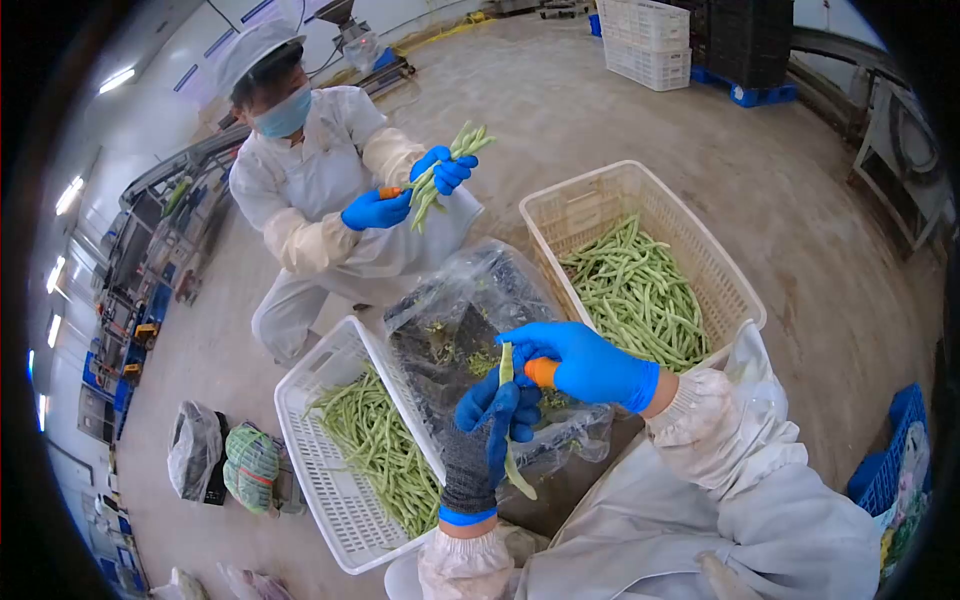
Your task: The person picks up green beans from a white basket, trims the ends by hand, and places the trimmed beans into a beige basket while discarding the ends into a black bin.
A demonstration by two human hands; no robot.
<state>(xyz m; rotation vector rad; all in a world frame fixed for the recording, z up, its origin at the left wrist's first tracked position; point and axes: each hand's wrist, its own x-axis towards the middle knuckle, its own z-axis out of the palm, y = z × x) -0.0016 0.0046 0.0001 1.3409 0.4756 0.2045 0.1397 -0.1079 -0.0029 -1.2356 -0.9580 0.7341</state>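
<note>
My left hand [490,425], in a grey and blue work glove, is closed around a single green bean [506,365]. The bean stands nearly upright, its lower end sticking out below my fingers. My right hand [590,365], in a blue glove, grips a small tool by its orange handle [541,372] close to the bean's upper part. The tool's blade is hidden by my fingers. Below both hands lies a dark crate covered with clear plastic [430,375], with green trimmings [483,362] on it.
A white crate [345,540] of beans [375,455] stands left; a cream crate [735,290] of beans [640,290] stands right. Opposite, a co-worker [310,170] in blue gloves holds a bunch of beans [430,185] and an orange-handled tool. A blue basket [880,470] is at the far right.
</note>
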